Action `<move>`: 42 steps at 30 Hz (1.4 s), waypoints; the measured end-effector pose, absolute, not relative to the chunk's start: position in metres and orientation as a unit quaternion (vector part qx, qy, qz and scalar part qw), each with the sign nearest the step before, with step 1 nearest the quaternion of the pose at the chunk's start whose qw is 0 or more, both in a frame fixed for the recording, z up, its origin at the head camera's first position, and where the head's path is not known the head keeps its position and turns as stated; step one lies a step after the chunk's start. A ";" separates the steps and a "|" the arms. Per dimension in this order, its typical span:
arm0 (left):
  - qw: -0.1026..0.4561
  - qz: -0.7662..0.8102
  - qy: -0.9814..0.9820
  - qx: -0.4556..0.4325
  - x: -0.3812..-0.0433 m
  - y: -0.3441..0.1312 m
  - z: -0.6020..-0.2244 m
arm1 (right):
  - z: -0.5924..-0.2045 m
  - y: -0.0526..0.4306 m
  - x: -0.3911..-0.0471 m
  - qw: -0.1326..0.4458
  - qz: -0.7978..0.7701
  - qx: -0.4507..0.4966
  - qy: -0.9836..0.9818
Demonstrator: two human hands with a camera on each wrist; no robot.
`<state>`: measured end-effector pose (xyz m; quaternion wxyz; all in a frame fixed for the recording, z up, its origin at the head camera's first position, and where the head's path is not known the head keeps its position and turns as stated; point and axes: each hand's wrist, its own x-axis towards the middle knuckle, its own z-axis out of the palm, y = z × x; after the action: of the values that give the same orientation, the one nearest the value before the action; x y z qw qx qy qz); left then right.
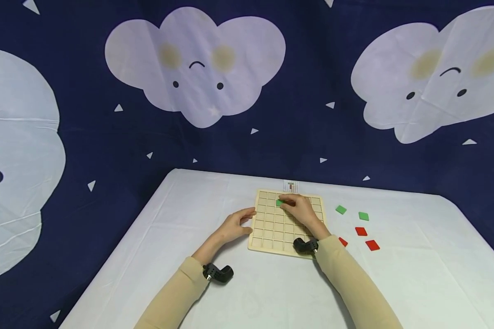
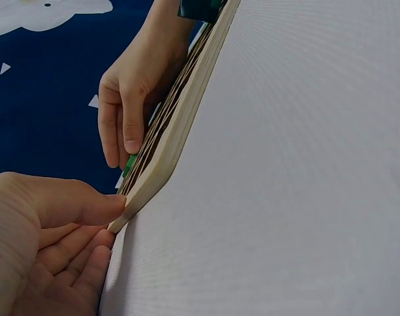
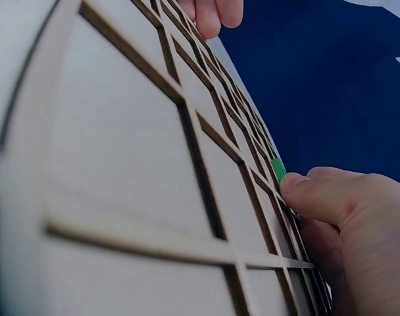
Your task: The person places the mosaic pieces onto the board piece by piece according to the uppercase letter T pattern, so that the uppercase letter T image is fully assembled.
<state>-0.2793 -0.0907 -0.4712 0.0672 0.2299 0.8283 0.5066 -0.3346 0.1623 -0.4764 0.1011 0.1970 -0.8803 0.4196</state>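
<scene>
A wooden grid board (image 1: 267,233) lies on the white table. My right hand (image 1: 299,209) is over its far part and pinches a small green square tile (image 1: 279,203) between thumb and fingers, at the grid. In the right wrist view, the green tile (image 3: 278,168) shows just beyond the thumb tip. At the board's left edge, my left hand (image 1: 233,225) touches the rim with thumb and fingertips spread apart. The left wrist view shows that thumb (image 2: 98,205) against the wooden rim (image 2: 162,164).
Right of the board lie two green tiles (image 1: 340,209) and several red tiles (image 1: 361,231), one partly hidden by the right sleeve. A small printed grid card (image 1: 290,186) sits behind the board. A dark blue cloth (image 1: 230,146) with clouds hangs beyond the table.
</scene>
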 end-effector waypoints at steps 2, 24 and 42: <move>0.066 0.507 0.828 0.230 -0.279 -0.091 -0.471 | -0.477 0.162 -0.334 0.106 0.417 0.201 -0.880; 0.070 0.512 0.826 0.227 -0.279 -0.089 -0.471 | -0.474 0.168 -0.333 0.072 0.515 0.182 -0.834; 0.064 0.508 0.828 0.229 -0.279 -0.090 -0.471 | -0.421 0.249 -0.303 0.047 0.551 0.151 -0.820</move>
<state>-0.2785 -0.0898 -0.4709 0.0641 0.2286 0.8278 0.5083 -0.3033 0.2493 -0.4207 0.0466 0.1508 -0.8195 0.5509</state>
